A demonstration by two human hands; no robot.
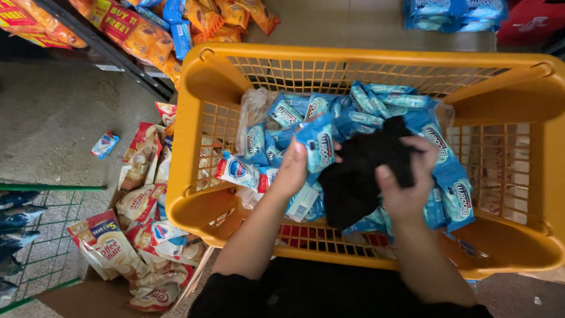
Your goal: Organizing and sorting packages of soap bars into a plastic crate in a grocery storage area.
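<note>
Seen from above, both my forearms reach forward into a yellow plastic basket (200, 76) that stands on the floor in front of me. My left hand (294, 168) is closed around a small blue soap packet (321, 147), lifted just above the heap. My right hand (406, 182) is clamped on a black cloth (359, 171), thumb on top, pressing it against the packets in the middle of the basket. Under and around both hands lies a heap of blue soap packets (400, 112), some inside a clear plastic bag (256, 109) at the basket's left; the heap looks nearly whole, so by my judgement most of the handling is yet to come, with only the one packet in hand. To the left of the basket, cream and red sachets (144, 206) spill from a cardboard box (76, 294), and a single blue packet (105, 144) lies alone on the grey floor (53, 106). Farther off, orange snack bags (135, 35) hang along a dark rack, and more blue packs (453, 15) sit at the top right.
</note>
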